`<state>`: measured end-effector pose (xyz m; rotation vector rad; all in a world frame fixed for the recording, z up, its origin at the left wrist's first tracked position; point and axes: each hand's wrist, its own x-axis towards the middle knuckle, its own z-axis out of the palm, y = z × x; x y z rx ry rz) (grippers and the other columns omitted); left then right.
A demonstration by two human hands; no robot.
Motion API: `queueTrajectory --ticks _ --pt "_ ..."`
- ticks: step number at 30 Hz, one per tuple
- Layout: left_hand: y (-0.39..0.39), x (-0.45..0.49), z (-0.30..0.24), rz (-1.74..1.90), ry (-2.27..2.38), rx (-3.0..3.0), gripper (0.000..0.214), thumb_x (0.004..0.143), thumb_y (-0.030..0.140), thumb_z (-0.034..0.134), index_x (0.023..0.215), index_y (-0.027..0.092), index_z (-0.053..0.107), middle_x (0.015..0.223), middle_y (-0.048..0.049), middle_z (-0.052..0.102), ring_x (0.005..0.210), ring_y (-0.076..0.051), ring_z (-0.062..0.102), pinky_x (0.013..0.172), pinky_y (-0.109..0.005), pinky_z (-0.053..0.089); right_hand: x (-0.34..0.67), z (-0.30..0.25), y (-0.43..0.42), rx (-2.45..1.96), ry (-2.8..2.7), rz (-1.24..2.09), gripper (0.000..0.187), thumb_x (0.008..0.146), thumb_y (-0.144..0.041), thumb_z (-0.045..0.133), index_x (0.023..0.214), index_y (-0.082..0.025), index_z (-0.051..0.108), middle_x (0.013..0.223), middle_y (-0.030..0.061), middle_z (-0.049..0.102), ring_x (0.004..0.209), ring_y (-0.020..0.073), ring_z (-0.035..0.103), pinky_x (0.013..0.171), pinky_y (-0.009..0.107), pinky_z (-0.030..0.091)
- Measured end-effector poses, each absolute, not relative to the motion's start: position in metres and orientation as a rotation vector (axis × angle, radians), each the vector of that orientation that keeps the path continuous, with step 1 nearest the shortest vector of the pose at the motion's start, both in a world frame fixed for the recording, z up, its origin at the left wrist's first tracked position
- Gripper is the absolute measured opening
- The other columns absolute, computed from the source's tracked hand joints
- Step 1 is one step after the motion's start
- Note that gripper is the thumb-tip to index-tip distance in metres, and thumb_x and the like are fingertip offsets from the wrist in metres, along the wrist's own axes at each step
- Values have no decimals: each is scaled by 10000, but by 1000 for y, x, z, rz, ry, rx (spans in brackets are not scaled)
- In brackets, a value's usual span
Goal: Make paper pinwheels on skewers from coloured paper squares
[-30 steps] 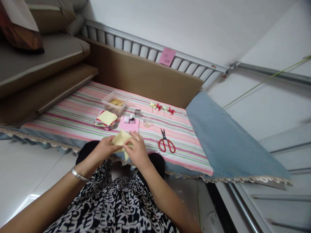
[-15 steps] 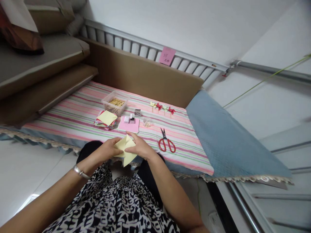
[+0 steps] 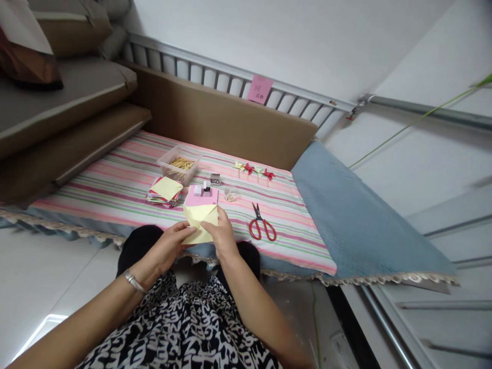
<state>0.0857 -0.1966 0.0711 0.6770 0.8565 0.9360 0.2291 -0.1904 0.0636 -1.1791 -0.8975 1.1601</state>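
Observation:
A pale yellow sheet of paper point(image 3: 203, 212), creased and with its upper part bent, is held between my two hands above the near edge of the bed. My left hand point(image 3: 172, 245) pinches its lower left side, thumb on top. On the right side my right hand point(image 3: 222, 233) grips it, the thumb pressed on the middle and the other fingers mostly hidden behind. Just beyond the sheet lies a pink paper stack point(image 3: 205, 198) with small boxes point(image 3: 202, 190) on it. Red-handled scissors point(image 3: 262, 225) rest to the right of my right hand.
A stack of coloured paper squares point(image 3: 165, 190) sits left, before a clear tub point(image 3: 165, 163) of sticks. A small open box point(image 3: 215, 179) and a small clear cup point(image 3: 231, 193) stand mid-cloth. Several small pinwheels point(image 3: 249, 169) lie farther back. Folded mattresses point(image 3: 77, 123) rise at the left.
The yellow paper has been turned and moved slightly up, and now shows as a broader, flatter shape. Both hands have shifted their grip on it. The view has shifted a little.

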Motion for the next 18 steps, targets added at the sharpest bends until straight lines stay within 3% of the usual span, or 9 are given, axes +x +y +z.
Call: queueTrajectory --ticks 5,13,15,18 --pt "-195 94 63 1010 939 649 323 563 264 852 823 118 727 714 -47 740 603 -134 639 618 -233 478 216 53 -196 -1186 -842 1100 721 606 -216 723 1288 -210 492 1069 48 694 908 218 663 774 320 544" --pt "-190 87 58 1029 1004 688 316 547 292 835 772 106 716 663 -53 730 573 -143 627 579 -233 460 218 55 -209 -1190 -902 1180 717 738 -262 669 1387 -195 371 970 50 707 823 207 669 719 326 547" --pt "-189 84 61 1038 1018 683 324 533 284 836 773 101 717 672 -63 734 567 -146 627 569 -233 460 226 57 -218 -1302 -1070 1015 678 797 -283 617 1411 -169 351 942 71 694 821 214 662 740 355 549" --pt "-186 78 66 1050 1020 683 327 521 275 834 769 95 720 686 -75 739 559 -147 624 555 -233 457 239 60 -237 -1340 -1518 495 550 852 -252 566 1381 -196 426 1206 135 607 1107 254 579 955 448 480"
